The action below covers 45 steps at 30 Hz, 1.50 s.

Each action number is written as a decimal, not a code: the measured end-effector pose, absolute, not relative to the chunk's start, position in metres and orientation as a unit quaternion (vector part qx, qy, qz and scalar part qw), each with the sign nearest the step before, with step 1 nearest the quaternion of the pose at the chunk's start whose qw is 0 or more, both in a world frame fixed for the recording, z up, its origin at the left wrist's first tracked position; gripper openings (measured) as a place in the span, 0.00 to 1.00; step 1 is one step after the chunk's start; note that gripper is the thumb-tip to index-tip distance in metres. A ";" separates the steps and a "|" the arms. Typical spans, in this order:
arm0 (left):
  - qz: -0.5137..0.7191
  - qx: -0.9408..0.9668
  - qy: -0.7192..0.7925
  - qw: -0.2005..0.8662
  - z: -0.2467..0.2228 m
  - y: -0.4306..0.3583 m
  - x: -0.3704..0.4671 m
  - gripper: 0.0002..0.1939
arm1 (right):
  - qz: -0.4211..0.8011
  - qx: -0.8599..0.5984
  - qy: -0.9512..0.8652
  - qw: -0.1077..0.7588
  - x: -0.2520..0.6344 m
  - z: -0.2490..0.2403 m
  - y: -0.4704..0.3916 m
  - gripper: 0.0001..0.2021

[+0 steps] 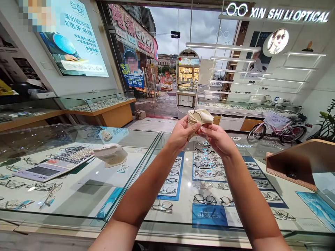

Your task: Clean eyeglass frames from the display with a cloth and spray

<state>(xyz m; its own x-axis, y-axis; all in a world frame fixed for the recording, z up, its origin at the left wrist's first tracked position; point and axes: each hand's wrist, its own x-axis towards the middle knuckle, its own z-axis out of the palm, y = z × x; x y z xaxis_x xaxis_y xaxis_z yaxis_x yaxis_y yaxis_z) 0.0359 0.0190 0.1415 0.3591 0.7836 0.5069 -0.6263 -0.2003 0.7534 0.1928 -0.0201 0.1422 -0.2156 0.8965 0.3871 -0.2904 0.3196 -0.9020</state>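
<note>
Above the glass-topped table (pixel 185 188), the left hand (pixel 182 133) and right hand (pixel 219 137) are pinching a bunched cream cloth (pixel 200 115); handling seems under way, while how much remains is staying unclear.

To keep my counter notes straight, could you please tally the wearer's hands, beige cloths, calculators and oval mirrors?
Hands (left hand, right hand), both holding the cloth: 2
Beige cloth: 1
Calculator: 1
Oval mirror: 1
Total: 5

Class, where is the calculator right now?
In the head view, the calculator lies on the left-hand glass counter, just left of the white stand.
</note>
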 end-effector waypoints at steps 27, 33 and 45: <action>0.426 0.622 0.137 0.643 0.131 0.030 0.029 0.36 | 0.418 -0.250 -0.500 0.716 0.196 0.146 -0.017 0.14; 0.504 0.563 0.098 0.648 0.130 0.013 0.053 0.30 | 0.464 -0.210 -0.498 0.701 0.183 0.141 -0.015 0.17; 0.518 0.548 0.109 0.648 0.131 0.010 0.056 0.30 | 0.472 -0.224 -0.490 0.697 0.183 0.140 -0.015 0.18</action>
